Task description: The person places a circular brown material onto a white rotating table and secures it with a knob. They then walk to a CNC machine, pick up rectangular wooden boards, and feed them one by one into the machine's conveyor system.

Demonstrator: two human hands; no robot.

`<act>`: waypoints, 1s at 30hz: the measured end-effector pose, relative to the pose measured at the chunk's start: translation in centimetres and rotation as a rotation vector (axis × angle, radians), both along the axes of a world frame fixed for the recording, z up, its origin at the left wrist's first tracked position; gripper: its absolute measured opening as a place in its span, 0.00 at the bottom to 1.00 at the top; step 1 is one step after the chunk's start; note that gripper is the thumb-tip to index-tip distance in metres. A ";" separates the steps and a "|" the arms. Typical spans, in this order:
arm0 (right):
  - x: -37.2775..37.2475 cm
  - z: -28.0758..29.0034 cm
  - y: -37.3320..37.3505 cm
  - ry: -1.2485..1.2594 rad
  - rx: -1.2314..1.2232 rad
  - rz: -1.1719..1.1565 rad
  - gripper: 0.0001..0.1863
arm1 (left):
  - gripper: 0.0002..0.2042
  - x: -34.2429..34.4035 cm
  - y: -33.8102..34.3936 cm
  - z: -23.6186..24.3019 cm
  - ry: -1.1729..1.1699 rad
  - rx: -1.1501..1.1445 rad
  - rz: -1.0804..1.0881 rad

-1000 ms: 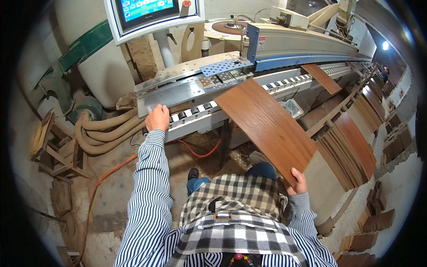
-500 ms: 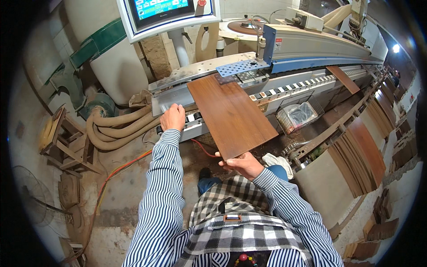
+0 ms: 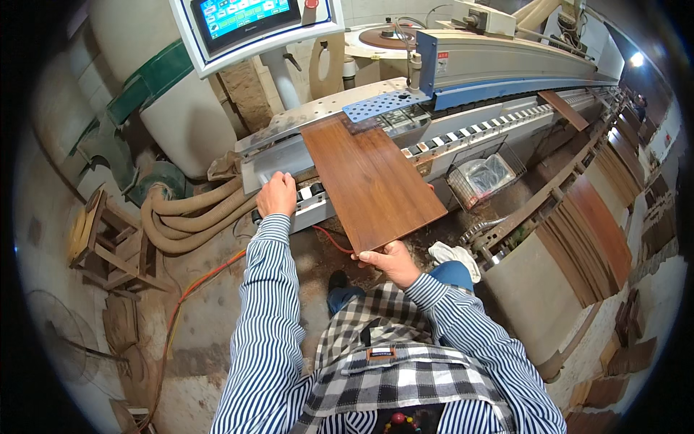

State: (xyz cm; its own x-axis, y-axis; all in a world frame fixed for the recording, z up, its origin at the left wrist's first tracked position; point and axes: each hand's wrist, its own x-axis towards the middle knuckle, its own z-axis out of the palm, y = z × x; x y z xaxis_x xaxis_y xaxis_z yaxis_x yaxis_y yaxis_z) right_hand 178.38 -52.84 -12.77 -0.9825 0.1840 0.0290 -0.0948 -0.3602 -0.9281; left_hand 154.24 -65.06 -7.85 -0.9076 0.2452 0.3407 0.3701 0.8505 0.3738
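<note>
A flat brown wooden board (image 3: 376,184) lies with its far end on the machine's bed, under the edge of a blue perforated plate (image 3: 387,105). Its near end juts out toward me. My right hand (image 3: 390,263) grips the near edge, thumb on top and fingers mostly hidden underneath. To the board's left, my left hand (image 3: 277,195) is closed beside the machine's metal trough (image 3: 278,160). A small pale tip shows at its knuckles, but what it holds is too hidden to name.
A control screen (image 3: 246,18) stands at the far left. Beige hoses (image 3: 195,210) curl beside a wooden stool (image 3: 116,246). A wire basket (image 3: 486,177) hangs off the machine's side. Another board (image 3: 562,110) lies farther along the bed, and stacked boards (image 3: 578,246) stand at right.
The whole view has shifted slightly. My right thumb now lies farther over the board's near edge. The board and my left hand keep nearly the same places.
</note>
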 end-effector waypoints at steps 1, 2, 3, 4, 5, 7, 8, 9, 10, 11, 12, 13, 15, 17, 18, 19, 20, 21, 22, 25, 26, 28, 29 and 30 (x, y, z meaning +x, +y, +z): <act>0.2 0.1 0.2 0.003 0.006 -0.017 0.14 | 0.16 0.0 0.0 -0.1 -0.003 0.001 0.002; 0.3 0.3 0.3 0.006 0.011 -0.035 0.14 | 0.16 0.0 0.0 -0.1 -0.006 0.001 0.003; 0.5 0.4 0.6 0.009 0.016 -0.052 0.13 | 0.16 0.0 0.0 -0.2 0.003 0.007 -0.002; 0.6 0.3 0.8 0.018 0.005 -0.073 0.13 | 0.16 0.0 -0.1 -0.1 0.006 0.006 -0.003; 0.7 0.0 1.2 0.027 -0.006 -0.094 0.13 | 0.16 0.1 -0.1 -0.1 0.008 0.005 -0.004; 1.0 0.2 2.0 0.031 0.009 -0.131 0.12 | 0.16 -0.2 -0.1 -0.1 0.014 -0.014 -0.004; 1.2 0.0 2.5 0.036 0.001 -0.154 0.11 | 0.16 -0.3 0.0 -0.2 0.017 -0.012 -0.006; 1.3 -0.4 2.9 0.042 -0.007 -0.176 0.11 | 0.16 -0.2 -0.1 -0.3 0.019 -0.010 -0.008; 1.5 -0.6 3.4 0.048 -0.015 -0.198 0.11 | 0.16 -0.2 -0.1 -0.3 0.023 -0.009 -0.009; 1.8 -0.6 4.0 0.036 -0.014 -0.202 0.11 | 0.16 -0.4 0.0 -0.4 0.036 -0.016 -0.007; 1.8 -1.0 4.5 0.047 -0.024 -0.223 0.11 | 0.16 -0.4 0.0 -0.4 0.037 -0.015 -0.007; 2.0 -1.3 5.1 0.041 -0.016 -0.230 0.11 | 0.16 -0.4 0.0 -0.5 0.036 -0.013 -0.006; 2.3 -1.6 6.1 0.011 -0.011 -0.282 0.11 | 0.16 -0.4 0.0 -0.5 0.043 -0.014 -0.003; 2.8 -1.8 6.9 -0.017 -0.016 -0.336 0.10 | 0.16 -0.5 0.0 -0.6 0.055 -0.018 -0.001; 3.0 -1.7 7.4 -0.027 -0.012 -0.359 0.10 | 0.16 -0.4 0.0 -0.7 0.055 -0.018 0.002; 3.3 -1.3 7.7 -0.054 -0.006 -0.401 0.10 | 0.16 -0.3 0.0 -0.5 0.055 -0.016 0.003; 3.5 -1.5 8.3 -0.043 -0.014 -0.414 0.10 | 0.16 -0.2 0.1 -0.4 0.054 -0.015 0.003; 3.8 -1.4 8.8 -0.044 -0.018 -0.431 0.11 | 0.16 -0.1 0.1 -0.4 0.055 -0.014 0.005; 4.0 -1.3 9.3 -0.044 -0.024 -0.448 0.11 | 0.15 -0.1 0.1 -0.3 0.059 -0.016 0.007; 4.7 -1.3 10.9 -0.061 -0.012 -0.511 0.14 | 0.17 0.1 0.1 -0.2 0.041 -0.023 0.016; 5.1 -1.1 11.4 -0.080 -0.029 -0.548 0.15 | 0.17 0.0 0.5 -0.4 0.039 -0.032 0.015; 5.4 -1.1 12.6 -0.072 -0.036 -0.623 0.16 | 0.19 -0.2 1.0 -0.6 0.031 -0.052 0.008; 5.4 -1.0 13.1 -0.094 -0.022 -0.648 0.16 | 0.19 -0.2 0.6 -0.5 0.034 -0.065 0.010; 5.6 -1.2 13.8 -0.115 -0.007 -0.692 0.17 | 0.20 -0.5 0.7 -0.8 0.022 -0.050 -0.024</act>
State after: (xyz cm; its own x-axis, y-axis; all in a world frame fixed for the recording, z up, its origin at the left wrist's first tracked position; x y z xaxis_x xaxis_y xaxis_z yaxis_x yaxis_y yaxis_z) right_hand 183.98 -39.02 -13.93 -0.6359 0.7684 -0.0714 -0.2057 -0.2580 -0.9440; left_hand 153.70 -64.39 -8.69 -0.8937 0.2837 0.3475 0.3980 0.8590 0.3221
